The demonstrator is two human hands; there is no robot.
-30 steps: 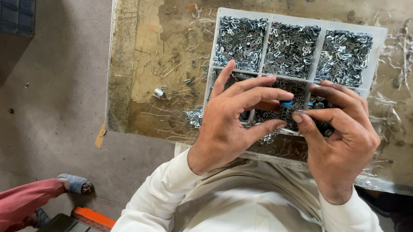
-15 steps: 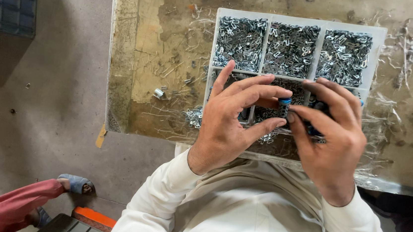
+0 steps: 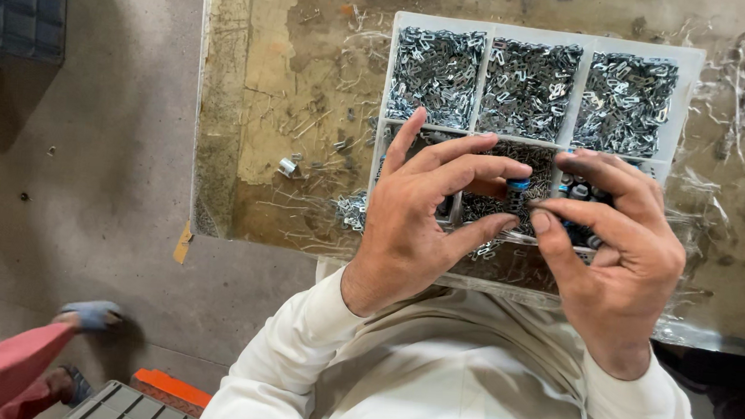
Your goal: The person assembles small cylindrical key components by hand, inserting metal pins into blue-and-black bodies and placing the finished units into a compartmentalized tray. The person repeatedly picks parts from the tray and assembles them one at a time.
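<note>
A white compartment tray [image 3: 702, 63] lies on a worn workbench, its upper three cells full of small shiny metal clips [image 3: 527, 86]. Both hands hover over the tray's lower row. My left hand [image 3: 416, 222] pinches a small blue-and-dark part [image 3: 518, 192] between its fingertips and thumb. My right hand [image 3: 616, 249] meets it from the right, index finger and thumb touching the same small part. The lower cells are mostly hidden by my hands; dark and blue pieces [image 3: 582, 192] show in the right one.
Loose metal clips and wire scraps [image 3: 350, 208] litter the bench [image 3: 302, 95] beside the tray. A small metal cylinder [image 3: 286, 167] lies left of it. On the floor to the left, another person's red-clad leg and sandalled foot [image 3: 85, 315], plus a grey-and-orange crate [image 3: 135, 404].
My hands have barely shifted; the fingers closed a little tighter around the small blue part between them.
</note>
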